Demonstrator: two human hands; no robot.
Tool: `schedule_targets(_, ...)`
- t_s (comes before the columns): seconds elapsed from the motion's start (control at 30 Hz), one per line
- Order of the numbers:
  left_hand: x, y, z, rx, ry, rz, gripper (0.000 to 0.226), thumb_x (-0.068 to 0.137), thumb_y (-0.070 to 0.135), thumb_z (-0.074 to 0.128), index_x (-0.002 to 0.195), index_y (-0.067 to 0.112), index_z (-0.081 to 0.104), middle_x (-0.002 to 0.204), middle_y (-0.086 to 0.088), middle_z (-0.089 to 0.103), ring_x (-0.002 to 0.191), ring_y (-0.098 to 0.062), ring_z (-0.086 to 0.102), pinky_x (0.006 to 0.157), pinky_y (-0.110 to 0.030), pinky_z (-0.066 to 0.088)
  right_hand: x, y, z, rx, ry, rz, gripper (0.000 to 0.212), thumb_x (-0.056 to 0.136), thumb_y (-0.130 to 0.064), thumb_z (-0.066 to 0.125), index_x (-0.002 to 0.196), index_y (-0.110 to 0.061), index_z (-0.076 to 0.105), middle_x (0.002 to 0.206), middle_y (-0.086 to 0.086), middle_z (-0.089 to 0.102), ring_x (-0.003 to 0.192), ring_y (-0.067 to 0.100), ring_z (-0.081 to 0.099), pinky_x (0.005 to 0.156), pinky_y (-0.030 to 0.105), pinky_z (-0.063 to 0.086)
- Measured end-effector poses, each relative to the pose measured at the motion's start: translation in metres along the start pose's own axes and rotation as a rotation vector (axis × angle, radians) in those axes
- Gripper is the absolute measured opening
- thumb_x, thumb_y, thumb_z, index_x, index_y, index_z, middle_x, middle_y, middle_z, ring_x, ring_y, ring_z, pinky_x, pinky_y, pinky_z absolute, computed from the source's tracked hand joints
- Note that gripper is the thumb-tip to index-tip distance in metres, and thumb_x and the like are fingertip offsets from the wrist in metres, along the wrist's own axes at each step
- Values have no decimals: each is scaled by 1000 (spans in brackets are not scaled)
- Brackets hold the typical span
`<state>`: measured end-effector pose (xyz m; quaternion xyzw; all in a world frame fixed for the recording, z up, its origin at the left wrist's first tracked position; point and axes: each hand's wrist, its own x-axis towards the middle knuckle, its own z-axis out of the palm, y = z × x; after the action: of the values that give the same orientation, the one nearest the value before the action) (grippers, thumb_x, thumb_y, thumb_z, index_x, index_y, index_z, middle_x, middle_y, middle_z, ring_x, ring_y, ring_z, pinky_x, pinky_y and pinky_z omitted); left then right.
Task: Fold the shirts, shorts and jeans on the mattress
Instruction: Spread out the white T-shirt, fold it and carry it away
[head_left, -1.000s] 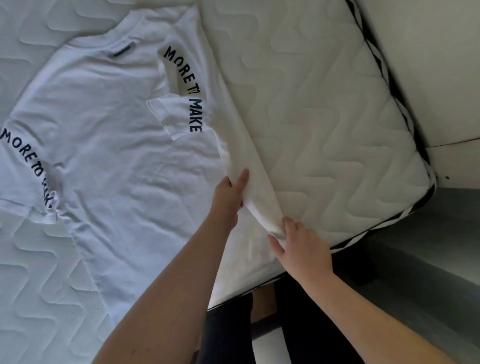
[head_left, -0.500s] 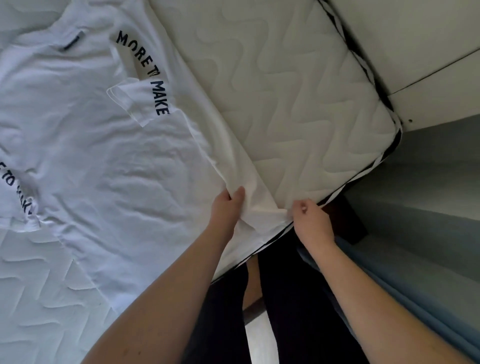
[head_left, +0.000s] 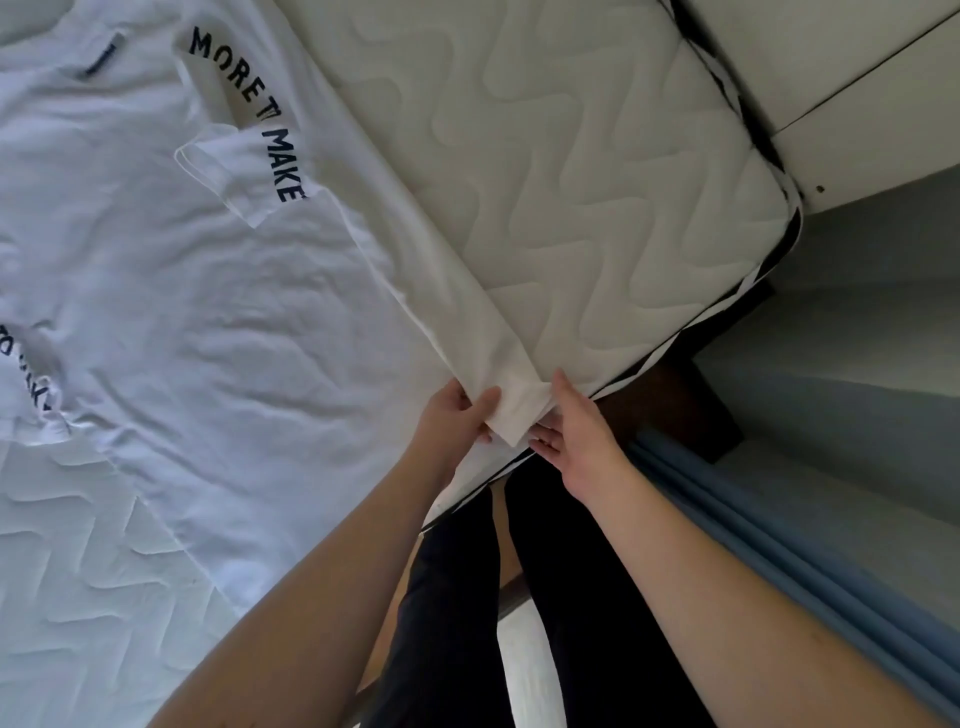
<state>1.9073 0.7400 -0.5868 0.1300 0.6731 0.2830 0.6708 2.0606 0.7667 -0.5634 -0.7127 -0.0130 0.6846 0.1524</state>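
A white T-shirt (head_left: 197, 312) with dark "MORE TO MAKE" lettering on its sleeves lies spread on the quilted white mattress (head_left: 597, 208). Its right side is folded inward, the sleeve lying over the body. At the mattress's near edge my left hand (head_left: 452, 421) pinches the shirt's bottom corner between thumb and fingers. My right hand (head_left: 571, 431) holds the same corner from the other side, its thumb on top of the cloth and its fingers beneath.
The mattress corner with black-and-white piping (head_left: 779, 244) lies at the right, beside a pale wall panel (head_left: 857, 78). Below it are a dark bed frame (head_left: 675, 405), blue fabric (head_left: 753, 545) and my dark trouser legs (head_left: 545, 597).
My right hand slid down the folded edge to the bottom corner and met my left hand there. The camera view shifted right and nearer the mattress edge.
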Motion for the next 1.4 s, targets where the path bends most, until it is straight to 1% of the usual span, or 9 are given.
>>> schedule_targets(0.17,-7,5,1,124,-40,45,17,84,24,77,99,23,69,85,4,76,69,-9,64,58,-21,49,5,-24,13,111,28,143,41,82,-40,77,110,-12,65,100,9,73,89,26,71,64,33,58)
schedule_targets(0.27,-10,7,0,86,-64,33,19,83,31,77,100,23,72,94,3,76,80,-12,69,75,-27,54,7,-29,15,126,54,186,7,92,-13,61,97,-7,61,93,12,68,77,22,66,55,33,53)
schedule_targets(0.37,-11,9,0,-139,-73,-8,25,89,33,68,109,18,71,109,-2,75,104,-18,70,90,-33,54,4,-25,8,234,52,213,14,98,-9,46,88,-8,56,85,10,67,71,21,66,51,33,54)
schedule_targets(0.5,-13,10,4,-300,-17,-48,24,100,33,54,113,17,66,111,-1,74,105,-18,69,92,-40,55,-1,-10,-8,370,48,246,21,100,-11,39,95,-8,59,67,5,73,65,18,70,62,36,54)
schedule_targets(0.7,-18,3,8,-101,-49,25,23,92,21,68,115,18,64,104,-2,75,94,-21,72,72,-30,58,-1,-5,-4,256,-40,201,32,96,-47,55,101,-16,63,82,6,77,82,20,72,69,35,55)
schedule_targets(0.83,-15,0,7,96,-34,-10,31,84,20,78,112,18,66,94,-2,77,85,-20,73,67,-27,57,-2,-15,10,327,35,155,18,97,-19,60,112,-9,63,116,11,70,85,21,68,69,33,54)
schedule_targets(1.07,-7,-2,25,315,170,-69,18,88,20,70,102,12,64,91,-6,72,66,-18,70,66,-35,61,-7,3,1,436,110,-9,29,100,-11,55,128,-11,56,118,11,66,97,19,65,81,27,51)
schedule_targets(1.27,9,24,22,-103,439,-6,25,93,36,65,99,12,61,89,-1,68,75,-13,67,59,-24,55,1,11,-8,419,93,-52,18,98,-15,59,116,-15,60,107,4,69,94,13,65,92,29,48)
schedule_targets(1.4,31,54,3,-94,493,59,24,92,33,67,81,14,57,72,-3,58,56,-14,54,47,-23,47,4,4,-2,345,4,-56,12,95,-16,63,105,-21,64,96,-2,73,89,11,68,75,26,52)
